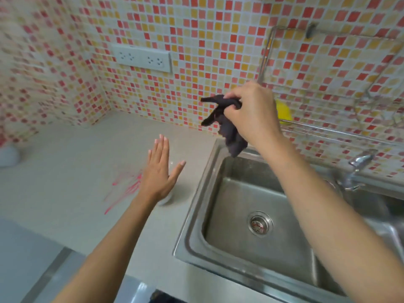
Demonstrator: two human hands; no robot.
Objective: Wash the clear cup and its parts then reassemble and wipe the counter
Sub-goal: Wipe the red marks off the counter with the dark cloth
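My right hand (251, 112) is closed on a dark cloth (227, 125), holding it in the air above the back left corner of the steel sink (220, 178). My left hand (160, 169) hovers flat with fingers spread over the grey counter (76, 171). Under that hand a clear cup (167, 199) stands on the counter, mostly hidden and blurred. Red smears (126, 186) mark the counter just left of the hand.
The sink basin has a drain (260, 223) at its middle. A tap (358, 169) stands at the right. A yellow sponge (284, 110) sits on a wire rack (328, 130) on the tiled wall. A socket strip (142, 59) is on the wall. A pale object (8, 155) sits far left.
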